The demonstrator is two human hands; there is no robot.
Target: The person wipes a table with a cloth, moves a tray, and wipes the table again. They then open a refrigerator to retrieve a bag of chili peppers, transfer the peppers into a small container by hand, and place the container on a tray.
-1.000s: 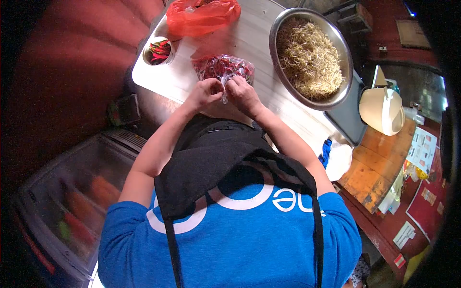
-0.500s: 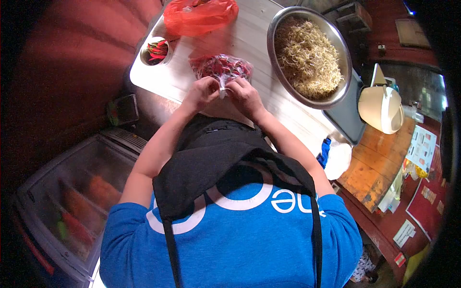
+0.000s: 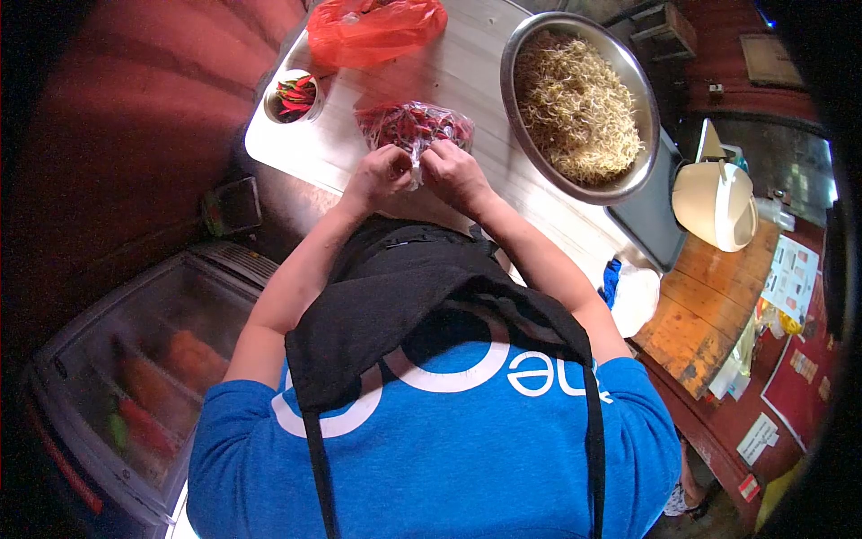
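Note:
A clear plastic bag [image 3: 415,122] packed with red chillies lies on the white table, its gathered neck toward my body. My left hand [image 3: 382,173] is closed in a pinch on the left side of the neck. From the right, my right hand [image 3: 452,173] pinches the same twisted plastic, its fingers close beside the left ones. The bag's end hangs down between both hands, and the exact hold of the fingertips is partly hidden. Beyond the bag to the left, a white tub [image 3: 294,96] holds loose red chillies.
A red plastic bag [image 3: 375,31] lies at the table's [image 3: 314,153] far edge. On the right stands a big metal bowl [image 3: 648,148] of bean sprouts [image 3: 579,108]. Further right are a grey tray [image 3: 651,229] and a cream container [image 3: 709,202]. A glass-topped freezer [image 3: 144,359] is at lower left.
My hands have shifted slightly at the bag's neck, and the right fingers sit a little higher. The chilli bag stays in place.

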